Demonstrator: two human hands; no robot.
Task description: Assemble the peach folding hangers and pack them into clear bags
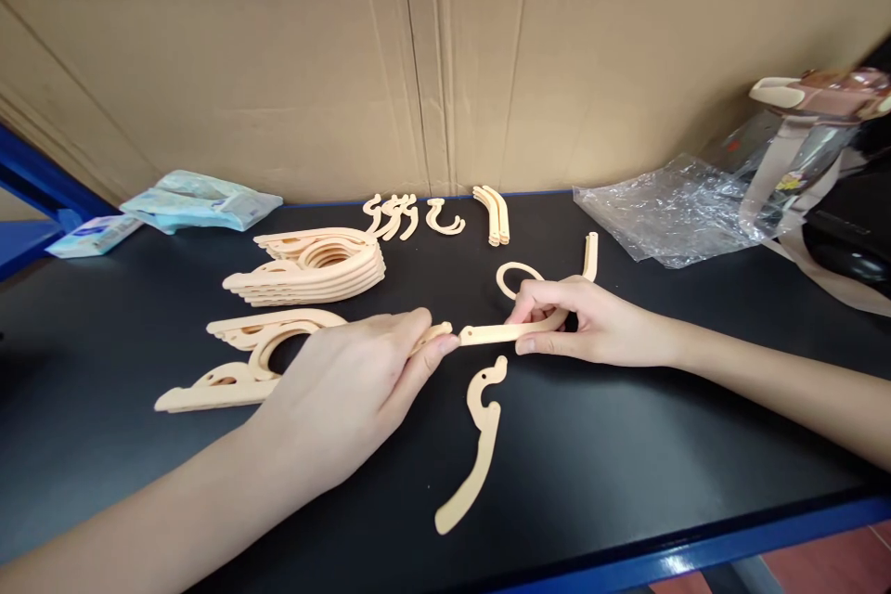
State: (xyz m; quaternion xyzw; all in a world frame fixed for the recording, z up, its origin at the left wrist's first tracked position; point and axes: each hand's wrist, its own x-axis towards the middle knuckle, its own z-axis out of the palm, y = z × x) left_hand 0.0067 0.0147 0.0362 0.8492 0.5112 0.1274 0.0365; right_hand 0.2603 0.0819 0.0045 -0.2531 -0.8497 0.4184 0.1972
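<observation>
A beige plastic hanger arm (pixel 496 332) was held level just above the black table (pixel 626 455) at centre, its 3 o'clock end pinched by the right hand (pixel 591 327) and a second beige piece (pixel 432 334) pinched in the left hand (pixel 348 390) and butted against its 9 o'clock end. A loose curved arm (pixel 477 445) was seen lying at 6 o'clock of the joint, well clear of both hands. A stack of hanger parts (pixel 313 269) was noted at 10 o'clock, small hooks (pixel 393 215) at 12 o'clock, and a clear plastic bag (pixel 668 209) at 2 o'clock.
</observation>
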